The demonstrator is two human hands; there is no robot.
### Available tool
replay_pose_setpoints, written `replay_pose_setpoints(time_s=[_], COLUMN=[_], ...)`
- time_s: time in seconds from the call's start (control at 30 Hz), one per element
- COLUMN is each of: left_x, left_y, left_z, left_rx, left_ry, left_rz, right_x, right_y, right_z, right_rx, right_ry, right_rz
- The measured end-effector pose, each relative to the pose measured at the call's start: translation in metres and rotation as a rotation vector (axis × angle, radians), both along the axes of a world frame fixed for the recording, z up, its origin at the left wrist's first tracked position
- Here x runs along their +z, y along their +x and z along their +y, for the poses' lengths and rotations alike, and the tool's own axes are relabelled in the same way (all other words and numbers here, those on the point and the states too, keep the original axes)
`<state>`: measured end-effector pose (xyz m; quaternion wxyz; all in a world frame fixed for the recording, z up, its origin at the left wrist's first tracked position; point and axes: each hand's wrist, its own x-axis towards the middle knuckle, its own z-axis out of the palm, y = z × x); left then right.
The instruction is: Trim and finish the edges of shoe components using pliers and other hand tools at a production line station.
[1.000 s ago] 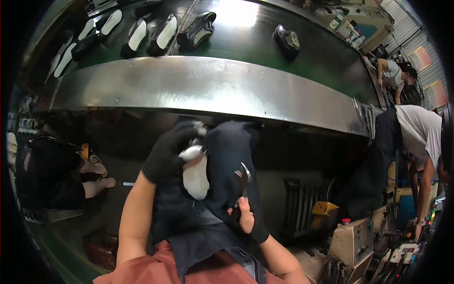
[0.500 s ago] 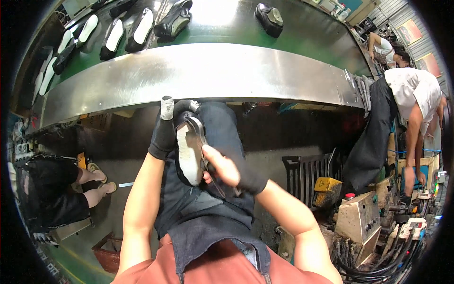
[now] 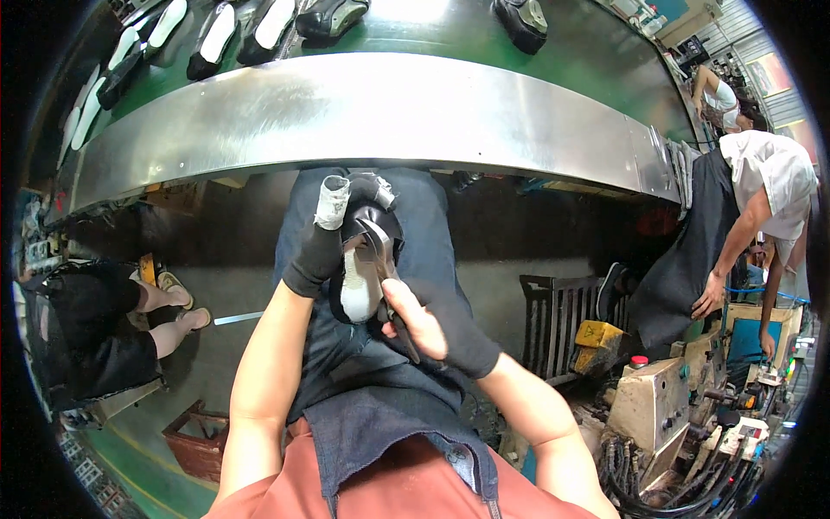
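A black shoe upper with a pale insole [image 3: 359,290] rests sole side up on my thighs. My left hand [image 3: 327,238], in a dark fingerless glove with white tape round the fingertips, grips its far end. The fingers on the far side are partly hidden behind the shoe. My right hand [image 3: 424,324], also in a dark fingerless glove, is closed round the handles of metal pincers [image 3: 380,246]. The jaws of the pincers lie against the black edge of the upper, beside my left fingers.
Ahead runs a green conveyor belt [image 3: 432,35] with a metal edge [image 3: 389,104]; several shoes [image 3: 333,17] lie on it. A co-worker [image 3: 769,186] bends over at the right, near a control box [image 3: 653,402]. Another person's legs [image 3: 160,316] show at the left.
The pincers have moved away from me to the shoe's far end, their jaws now on the upper's edge. Both hands and the shoe have shifted slightly right in the picture.
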<state>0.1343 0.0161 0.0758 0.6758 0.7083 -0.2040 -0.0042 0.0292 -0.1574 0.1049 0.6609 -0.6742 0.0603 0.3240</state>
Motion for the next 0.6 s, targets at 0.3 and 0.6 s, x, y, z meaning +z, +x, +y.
replay_pose_setpoints(time_s=[0.3,0.6], left_x=[0.009,-0.086], left_y=[-0.053,-0.123], left_z=[0.024,0.015], left_rx=[-0.194,-0.158], left_ry=[-0.554,-0.699], left_rz=[0.368,0.825], right_x=[-0.034,-0.065], right_y=[-0.058,-0.111], right_z=[0.024,-0.054], right_rx=[0.057,0.49], right_ry=[-0.128,-0.358], right_rz=[-0.541,-1.061])
